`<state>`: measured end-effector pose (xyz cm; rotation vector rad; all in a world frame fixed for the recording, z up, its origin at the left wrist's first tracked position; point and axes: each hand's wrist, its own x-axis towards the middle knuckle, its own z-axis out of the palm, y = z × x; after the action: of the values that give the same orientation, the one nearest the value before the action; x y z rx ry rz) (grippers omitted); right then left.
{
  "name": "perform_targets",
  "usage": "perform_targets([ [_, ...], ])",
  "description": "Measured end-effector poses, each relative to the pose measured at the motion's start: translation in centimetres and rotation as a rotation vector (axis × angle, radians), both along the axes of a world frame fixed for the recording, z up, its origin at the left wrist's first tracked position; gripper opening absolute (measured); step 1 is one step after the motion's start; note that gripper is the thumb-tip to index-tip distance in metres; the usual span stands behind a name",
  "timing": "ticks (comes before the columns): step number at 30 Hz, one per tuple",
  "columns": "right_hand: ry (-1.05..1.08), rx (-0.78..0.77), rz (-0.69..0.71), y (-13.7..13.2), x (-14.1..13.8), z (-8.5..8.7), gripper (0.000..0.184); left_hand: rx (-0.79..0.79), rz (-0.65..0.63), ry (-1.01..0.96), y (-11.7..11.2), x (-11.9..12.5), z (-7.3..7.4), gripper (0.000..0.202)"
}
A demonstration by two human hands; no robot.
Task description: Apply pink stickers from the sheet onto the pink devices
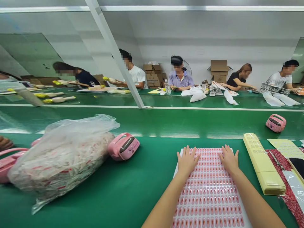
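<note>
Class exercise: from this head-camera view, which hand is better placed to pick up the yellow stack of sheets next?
Probably the right hand: it rests on the white sheet of red-printed labels nearer the yellow stack, while the left hand lies farther away.

Two slim bare forearms (165,205) (257,202) end in narrow hands (187,161) (229,160) with slender fingers (186,151).

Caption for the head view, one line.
Left hand and right hand rest on a sheet of pink labels on a green conveyor belt.
</note>
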<state>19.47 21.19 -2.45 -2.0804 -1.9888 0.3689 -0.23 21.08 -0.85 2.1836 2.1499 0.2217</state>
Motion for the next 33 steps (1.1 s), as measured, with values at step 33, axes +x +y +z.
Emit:
perform_targets([
  [33,0.475,0.294,-0.373,-0.5,2.5,-0.5,0.043,0.342,0.381,-0.943,0.9,-5.2,-2.2,0.04],
])
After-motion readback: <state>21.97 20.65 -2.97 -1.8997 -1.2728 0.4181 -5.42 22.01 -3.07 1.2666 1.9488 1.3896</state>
